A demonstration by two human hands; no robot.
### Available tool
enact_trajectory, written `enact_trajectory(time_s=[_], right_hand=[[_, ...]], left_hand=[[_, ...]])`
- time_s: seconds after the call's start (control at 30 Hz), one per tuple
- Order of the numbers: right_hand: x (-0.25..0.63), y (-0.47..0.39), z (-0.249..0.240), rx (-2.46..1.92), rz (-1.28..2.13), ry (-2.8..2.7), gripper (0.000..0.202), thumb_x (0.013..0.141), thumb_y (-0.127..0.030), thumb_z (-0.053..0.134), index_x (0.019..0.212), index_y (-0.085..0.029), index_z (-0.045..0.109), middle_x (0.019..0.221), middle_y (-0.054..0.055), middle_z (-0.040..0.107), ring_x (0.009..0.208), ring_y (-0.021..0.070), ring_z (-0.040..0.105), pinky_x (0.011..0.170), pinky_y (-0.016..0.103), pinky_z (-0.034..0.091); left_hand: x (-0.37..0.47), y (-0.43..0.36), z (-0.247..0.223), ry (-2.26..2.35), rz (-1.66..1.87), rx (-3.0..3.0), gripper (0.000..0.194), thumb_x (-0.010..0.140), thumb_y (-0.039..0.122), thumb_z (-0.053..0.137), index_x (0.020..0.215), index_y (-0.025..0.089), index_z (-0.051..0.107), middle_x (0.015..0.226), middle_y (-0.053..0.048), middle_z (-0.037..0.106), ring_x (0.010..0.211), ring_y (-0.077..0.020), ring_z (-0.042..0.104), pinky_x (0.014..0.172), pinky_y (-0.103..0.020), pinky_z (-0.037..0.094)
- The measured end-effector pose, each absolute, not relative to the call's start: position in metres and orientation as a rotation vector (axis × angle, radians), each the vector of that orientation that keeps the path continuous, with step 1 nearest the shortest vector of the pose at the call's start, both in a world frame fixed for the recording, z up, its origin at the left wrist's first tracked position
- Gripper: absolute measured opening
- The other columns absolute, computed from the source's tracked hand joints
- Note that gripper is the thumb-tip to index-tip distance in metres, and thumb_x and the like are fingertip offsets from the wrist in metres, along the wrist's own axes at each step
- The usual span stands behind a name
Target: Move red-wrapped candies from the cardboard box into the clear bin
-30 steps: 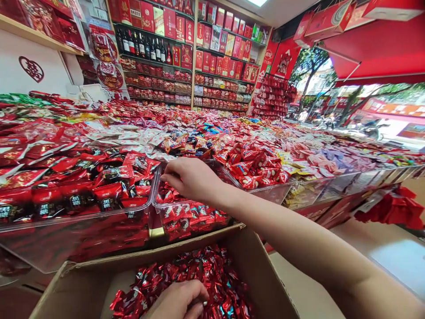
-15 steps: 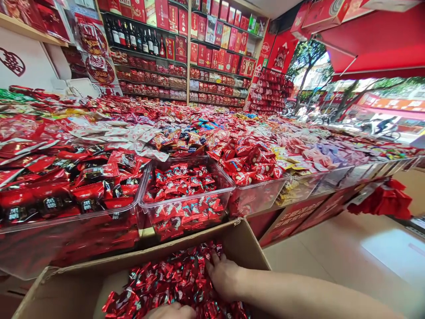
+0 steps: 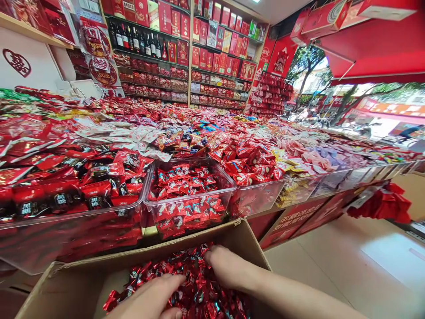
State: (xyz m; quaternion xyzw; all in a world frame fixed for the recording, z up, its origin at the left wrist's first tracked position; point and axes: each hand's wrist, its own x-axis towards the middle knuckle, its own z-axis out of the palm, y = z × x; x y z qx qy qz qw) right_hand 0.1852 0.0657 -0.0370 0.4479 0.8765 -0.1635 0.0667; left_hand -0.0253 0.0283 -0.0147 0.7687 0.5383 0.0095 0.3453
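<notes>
Both hands, left (image 3: 151, 297) and right (image 3: 226, 266), rest open-fingered on jumbled candies (image 3: 195, 283) in box (image 3: 83, 274).

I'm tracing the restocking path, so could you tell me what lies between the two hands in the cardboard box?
In the head view, only red foil-wrapped candies lie between the left hand and right hand, inside the cardboard box.

1. we see a long display counter (image 3: 292, 212) with clear plastic bins (image 3: 189, 206) set along its front edge.
2. heaps of red-wrapped sweets (image 3: 186, 177) fill them.
3. a cardboard box (image 3: 229, 235) stands before it.
</notes>
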Motion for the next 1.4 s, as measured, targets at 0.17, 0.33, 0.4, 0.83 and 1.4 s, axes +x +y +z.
enact_trajectory(time_s=[0.17, 0.33, 0.4, 0.83, 1.4], right_hand=[[0.184, 0.062, -0.001, 1.578, -1.670, 2.796, 0.018, 0.069, -0.008, 0.049, 0.085, -0.015, 0.054, 0.078, 0.001, 0.059, 0.067, 0.0094, 0.054, 0.061, 0.019, 0.043], [0.171, 0.054, 0.005, 1.643, -2.860, 2.292, 0.021, 0.064, -0.017, 0.065, 0.083, -0.014, 0.055, 0.076, -0.001, 0.058, 0.068, 0.0072, 0.054, 0.067, 0.021, 0.043], [0.169, 0.052, 0.001, 1.677, -2.962, 2.129, 0.024, 0.064, -0.024, 0.066, 0.083, -0.013, 0.057, 0.071, -0.001, 0.058, 0.061, 0.0072, 0.053, 0.060, 0.022, 0.044], [0.173, 0.042, 0.005, 1.536, -1.379, 3.727, 0.020, 0.075, -0.012, 0.054, 0.090, -0.019, 0.064, 0.089, 0.007, 0.060, 0.082, 0.0133, 0.057, 0.070, 0.025, 0.047], [0.168, 0.040, -0.003, 1.719, -2.936, 2.260, 0.028, 0.068, -0.037, 0.063, 0.082, -0.016, 0.053, 0.062, -0.003, 0.054, 0.050, 0.0070, 0.050, 0.048, 0.020, 0.042]], left_hand=[[-0.026, 0.042, 0.004, 1.301, 0.399, 1.698, 0.055, 0.072, 0.030, 0.054, 0.124, 0.017, 0.045, 0.128, -0.010, 0.051, 0.115, -0.0249, 0.046, 0.099, -0.039, 0.032], [-0.009, 0.046, 0.018, 1.096, 0.661, 1.225, 0.035, 0.074, 0.026, 0.058, 0.108, 0.017, 0.057, 0.075, -0.001, 0.072, 0.072, -0.0162, 0.065, 0.061, -0.024, 0.049], [-0.007, 0.045, 0.021, 1.096, 0.725, 1.170, 0.027, 0.073, 0.025, 0.061, 0.099, 0.020, 0.061, 0.067, 0.003, 0.071, 0.064, -0.0132, 0.064, 0.055, -0.019, 0.047], [0.001, 0.034, 0.026, 1.082, 1.108, 1.032, 0.026, 0.062, 0.029, 0.072, 0.085, 0.024, 0.064, 0.091, 0.002, 0.070, 0.094, -0.0168, 0.061, 0.073, -0.014, 0.051], [0.003, 0.033, 0.019, 1.142, 1.106, 1.104, 0.024, 0.058, 0.033, 0.074, 0.078, 0.022, 0.066, 0.082, 0.002, 0.073, 0.080, -0.0167, 0.065, 0.072, -0.017, 0.052]])
